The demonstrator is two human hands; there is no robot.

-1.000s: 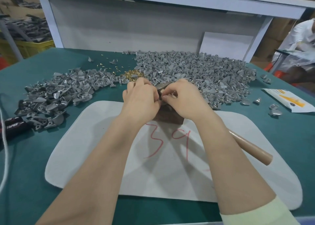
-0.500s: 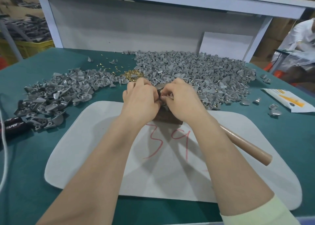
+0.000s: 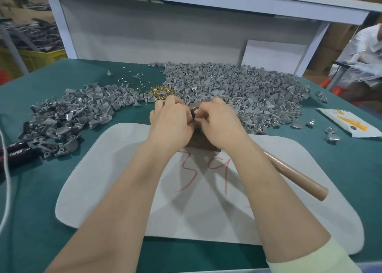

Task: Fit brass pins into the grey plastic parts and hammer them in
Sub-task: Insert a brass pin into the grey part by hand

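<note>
The left hand (image 3: 171,122) and right hand (image 3: 217,124) pinch one grey part (image 3: 193,107) together over the brown block (image 3: 198,143) at the white mat (image 3: 124,190) far edge (pin hidden). Seat the pin square before reaching for the hammer (image 3: 297,177).

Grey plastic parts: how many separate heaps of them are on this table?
2. A smaller heap lies left of the left hand; a bigger heap spreads behind the right hand. A few loose parts lie further right; the hands may hide more.
</note>
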